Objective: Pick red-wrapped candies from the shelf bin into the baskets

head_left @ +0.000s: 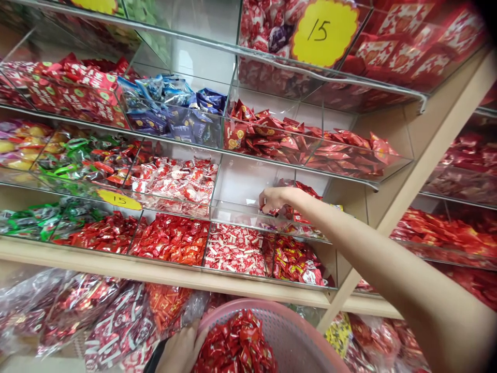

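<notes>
My right hand (276,199) reaches into a clear shelf bin (236,212), its fingers curled down around a few dark red wrapped candies (274,212). More red wrapped candies (306,189) lie just beyond and to the right of it in the neighbouring compartment. At the bottom, my left hand (179,350) holds the left rim of a pink perforated plastic basket (297,326); part of its grip is hidden. Inside the basket is a heap of shiny red wrapped candies (243,344).
Clear-walled shelves of wrapped candies rise in front, with yellow price tags (325,32) marked 15. A slanting wooden post (404,194) stands to the right, beside my forearm. Below the wooden ledge (155,272) lie bulging plastic bags of candy (116,326). The acrylic front edges cross above my right hand.
</notes>
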